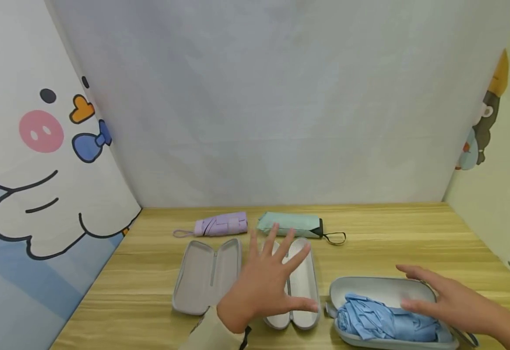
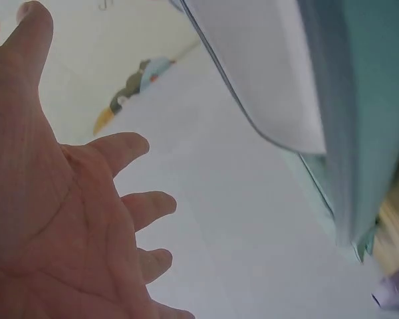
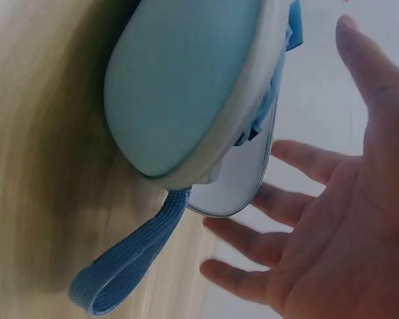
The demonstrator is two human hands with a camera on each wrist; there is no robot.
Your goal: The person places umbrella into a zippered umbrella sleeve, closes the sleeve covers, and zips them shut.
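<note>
In the head view my left hand [image 1: 265, 277] hovers with its fingers spread, overlapping an opened grey hard case [image 1: 305, 279] in the middle. Nothing is in its grasp. My right hand [image 1: 449, 301] is held over the right side of another opened case [image 1: 379, 289], its fingers extended and apart. Inside that case lies a folded blue umbrella [image 1: 383, 318], its fabric crumpled. The right wrist view shows this case's light blue outer shell [image 3: 179, 86] and a blue wrist strap [image 3: 133, 252], with the fingers [image 3: 253, 242] beside the raised lid.
A third opened case [image 1: 198, 277] lies to the left. Behind the cases rest a folded purple umbrella [image 1: 221, 225] with a loop and a mint green umbrella [image 1: 291, 224] with a black cord. Pale printed curtains [image 1: 259, 112] hang around the wooden table [image 1: 119, 291].
</note>
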